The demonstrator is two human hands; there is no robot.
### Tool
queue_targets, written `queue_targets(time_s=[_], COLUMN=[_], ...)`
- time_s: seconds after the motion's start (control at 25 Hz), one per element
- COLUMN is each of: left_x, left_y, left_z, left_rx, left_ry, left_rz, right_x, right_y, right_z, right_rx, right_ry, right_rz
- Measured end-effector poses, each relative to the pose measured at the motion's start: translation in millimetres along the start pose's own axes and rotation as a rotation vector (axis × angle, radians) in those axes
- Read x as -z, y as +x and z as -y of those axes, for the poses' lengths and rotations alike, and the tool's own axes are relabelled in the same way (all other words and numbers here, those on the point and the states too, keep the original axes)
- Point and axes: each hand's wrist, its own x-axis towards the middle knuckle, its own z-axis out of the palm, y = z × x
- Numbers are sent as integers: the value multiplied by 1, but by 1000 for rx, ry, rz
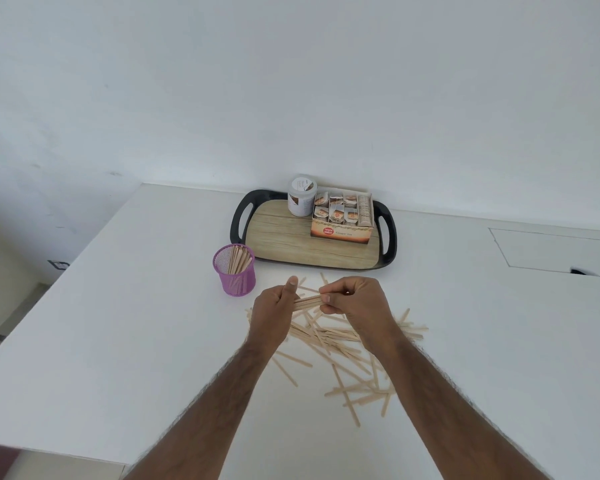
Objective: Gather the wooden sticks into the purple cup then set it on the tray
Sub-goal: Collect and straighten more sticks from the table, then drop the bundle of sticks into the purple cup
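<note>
Wooden sticks (343, 341) strewn on white counter (118, 341), white wall (291, 81) behind; left hand (272, 306), right hand (354, 299) pinch one bundle (307, 301)

The tray (284, 244) sits at the back of the surface (136, 323), carrying a jar (302, 197) with a box (342, 220) to its right. The cup (234, 278), sticks (239, 258) inside, stands just before the tray's left corner. Loose sticks (340, 341) lie scattered nearer, right of the cup
</note>
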Motion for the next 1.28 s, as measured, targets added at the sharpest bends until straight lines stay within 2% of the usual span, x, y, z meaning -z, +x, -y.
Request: queue_targets(time_s=[0.08,0.16,0.28,0.36,0.4,0.64,0.84,1.08,1.28], left_x=[9,25,52,61,64,67,68,67,68], left_y=[-1,-3,-3,-4,-6,-5,-4,-1,0], left_z=[12,30,70,99,110,130,130,135,139], left_rx=[43,-32,-142,-46,-2,55,65,60,57], left_ry=[-67,6,521,858,935,928,933,957,968], left_rz=[-39,-172,-293,-238,-207,-147,-145,-157,-159], right_x=[-3,-4,-10,-22,-31,-95,-148,-182,-187], right_y=[4,10,26,42,50,103,130,143,141], right_z=[0,4,16,27,34,62,57,44,40], right_rx=[-7,-17,-6,28,55,267,478,601,680], right_ry=[-17,-17,-32,-87,-117,-412,-846,-1210,-1362], right_rz=[-6,-18,-47,-55,-50,42,194,446,516])
